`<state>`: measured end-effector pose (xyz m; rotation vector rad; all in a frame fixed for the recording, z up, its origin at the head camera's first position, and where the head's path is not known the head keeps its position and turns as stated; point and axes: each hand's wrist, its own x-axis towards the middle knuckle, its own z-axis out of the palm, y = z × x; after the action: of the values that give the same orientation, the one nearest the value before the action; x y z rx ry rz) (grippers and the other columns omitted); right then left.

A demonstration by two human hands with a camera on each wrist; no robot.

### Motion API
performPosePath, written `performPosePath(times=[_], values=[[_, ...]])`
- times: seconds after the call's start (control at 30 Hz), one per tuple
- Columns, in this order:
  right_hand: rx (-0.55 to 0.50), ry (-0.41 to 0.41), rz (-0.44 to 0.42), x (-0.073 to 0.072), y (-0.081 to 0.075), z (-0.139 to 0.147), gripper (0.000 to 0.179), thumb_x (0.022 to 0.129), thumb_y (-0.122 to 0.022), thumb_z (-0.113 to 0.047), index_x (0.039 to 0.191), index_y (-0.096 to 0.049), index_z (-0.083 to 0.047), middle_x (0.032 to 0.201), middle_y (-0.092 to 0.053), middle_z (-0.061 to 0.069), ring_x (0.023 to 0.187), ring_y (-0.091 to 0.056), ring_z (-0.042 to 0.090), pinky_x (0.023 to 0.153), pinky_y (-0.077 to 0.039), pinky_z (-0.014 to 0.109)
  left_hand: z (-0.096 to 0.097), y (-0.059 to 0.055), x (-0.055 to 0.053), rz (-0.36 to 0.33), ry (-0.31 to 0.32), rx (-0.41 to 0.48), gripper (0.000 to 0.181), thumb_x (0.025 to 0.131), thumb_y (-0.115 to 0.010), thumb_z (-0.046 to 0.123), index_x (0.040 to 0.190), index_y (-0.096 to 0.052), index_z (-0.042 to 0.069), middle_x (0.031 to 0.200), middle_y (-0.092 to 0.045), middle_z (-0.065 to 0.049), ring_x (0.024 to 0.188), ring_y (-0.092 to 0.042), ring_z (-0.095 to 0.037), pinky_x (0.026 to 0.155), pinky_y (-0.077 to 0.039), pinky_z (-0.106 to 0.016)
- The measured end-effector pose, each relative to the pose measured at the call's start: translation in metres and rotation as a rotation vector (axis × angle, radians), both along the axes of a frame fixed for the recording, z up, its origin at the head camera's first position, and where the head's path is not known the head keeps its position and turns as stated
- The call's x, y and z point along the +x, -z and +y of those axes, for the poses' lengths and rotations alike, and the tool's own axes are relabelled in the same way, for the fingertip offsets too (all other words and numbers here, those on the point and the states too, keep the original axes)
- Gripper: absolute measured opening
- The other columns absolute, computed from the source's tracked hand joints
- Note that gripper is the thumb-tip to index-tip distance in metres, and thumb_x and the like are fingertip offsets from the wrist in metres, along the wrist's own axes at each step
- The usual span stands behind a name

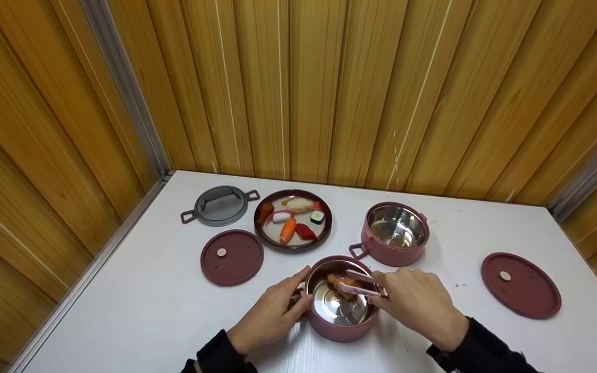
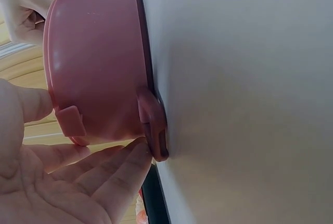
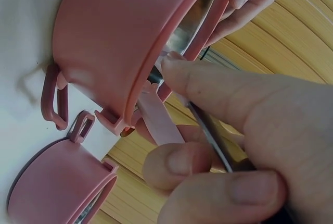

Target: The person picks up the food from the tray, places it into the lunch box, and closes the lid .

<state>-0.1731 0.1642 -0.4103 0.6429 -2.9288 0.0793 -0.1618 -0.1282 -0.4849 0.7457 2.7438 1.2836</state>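
A pink pot [image 1: 337, 331] with a shiny metal inside stands near the front of the table. My left hand [image 1: 272, 311] grips its left side, thumb and fingers spread about the rim and the side handle [image 2: 156, 127]. In my right hand [image 1: 417, 300] is a pair of pink tongs [image 1: 358, 291], held over the pot's right rim with the tips reaching inside. Between or against those tips lies a brown, fried-looking piece of food [image 1: 337, 282]; whether the tongs squeeze it I cannot tell. The right wrist view shows the tongs [image 3: 158, 117] under my fingers.
Behind stands a second pink pot [image 1: 396, 255]. A brown-rimmed plate [image 1: 293, 250] holds several toy-like sushi and food pieces. Dark red lids lie at left [image 1: 233, 269] and right [image 1: 524, 295]. A grey lidded pan [image 1: 221, 207] sits at the back left, near the wood-patterned wall [image 1: 309, 93].
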Motion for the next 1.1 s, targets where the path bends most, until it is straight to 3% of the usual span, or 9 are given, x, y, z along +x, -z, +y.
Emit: performPosePath(times=[0.17, 0.4, 0.5, 0.67, 0.87, 1.0, 1.1], values=[[-0.01, -0.012, -0.004, 0.001, -0.002, 0.002, 0.031, 0.089, -0.089, -0.034, 0.078, -0.063, -0.024, 0.063, -0.05, -0.009, 0.055, -0.046, 0.013, 0.047, -0.041, 0.038, -0.001, 0.0, 0.001, -0.014, -0.004, 0.002, 0.064, 0.117, -0.055, 0.039, 0.169, -0.042, 0.003, 0.16, -0.062, -0.018, 0.149, -0.061, -0.033, 0.124, -0.05, -0.056], [-0.075, -0.005, -0.076, 0.001, -0.015, 0.002, 0.032, 0.091, -0.09, -0.041, 0.08, -0.064, -0.026, 0.065, -0.053, -0.01, 0.058, -0.049, 0.013, 0.049, -0.041, 0.037, -0.001, 0.0, 0.001, -0.037, -0.005, 0.007, 0.066, 0.117, -0.055, 0.041, 0.169, -0.042, 0.004, 0.163, -0.059, -0.019, 0.151, -0.059, -0.035, 0.125, -0.049, -0.057], [-0.094, -0.006, -0.073, 0.0, -0.023, 0.002, 0.023, 0.092, -0.088, -0.043, 0.093, -0.075, -0.024, 0.072, -0.063, -0.007, 0.062, -0.059, 0.017, 0.049, -0.046, 0.04, -0.001, 0.0, 0.0, -0.03, 0.001, 0.008, 0.066, 0.117, -0.055, 0.04, 0.169, -0.041, 0.002, 0.164, -0.058, -0.019, 0.151, -0.059, -0.035, 0.125, -0.049, -0.056], [-0.098, -0.02, -0.03, -0.006, -0.033, 0.001, 0.037, 0.093, -0.087, -0.046, 0.12, -0.082, -0.021, 0.096, -0.081, 0.006, 0.07, -0.072, 0.025, 0.051, -0.054, 0.044, 0.0, 0.001, -0.001, -0.022, 0.011, 0.001, 0.066, 0.117, -0.054, 0.038, 0.169, -0.04, -0.001, 0.166, -0.056, -0.02, 0.152, -0.058, -0.035, 0.126, -0.048, -0.056], [-0.117, -0.015, -0.045, -0.02, -0.042, -0.001, 0.033, 0.097, -0.083, -0.046, 0.115, -0.081, -0.019, 0.081, -0.074, 0.005, 0.062, -0.059, 0.018, 0.05, -0.049, 0.041, 0.001, 0.002, -0.001, -0.024, 0.005, -0.001, 0.066, 0.117, -0.055, 0.037, 0.169, -0.04, 0.0, 0.167, -0.055, -0.02, 0.152, -0.058, -0.035, 0.126, -0.048, -0.055], [-0.137, -0.015, -0.046, -0.032, -0.047, -0.002, 0.039, 0.099, -0.081, -0.048, 0.123, -0.081, -0.017, 0.076, -0.069, 0.004, 0.064, -0.06, 0.021, 0.051, -0.049, 0.042, 0.001, 0.001, -0.001, -0.026, 0.004, 0.002, 0.064, 0.117, -0.056, 0.035, 0.169, -0.04, 0.001, 0.167, -0.056, -0.019, 0.152, -0.058, -0.035, 0.126, -0.048, -0.055], [-0.161, -0.014, -0.062, -0.043, -0.051, -0.006, 0.036, 0.1, -0.08, -0.048, 0.116, -0.08, -0.016, 0.072, -0.062, 0.002, 0.064, -0.058, 0.021, 0.05, -0.044, 0.038, 0.0, 0.001, -0.001, -0.03, 0.001, 0.007, 0.064, 0.117, -0.056, 0.034, 0.17, -0.04, 0.001, 0.167, -0.056, -0.019, 0.152, -0.058, -0.035, 0.126, -0.049, -0.055]])
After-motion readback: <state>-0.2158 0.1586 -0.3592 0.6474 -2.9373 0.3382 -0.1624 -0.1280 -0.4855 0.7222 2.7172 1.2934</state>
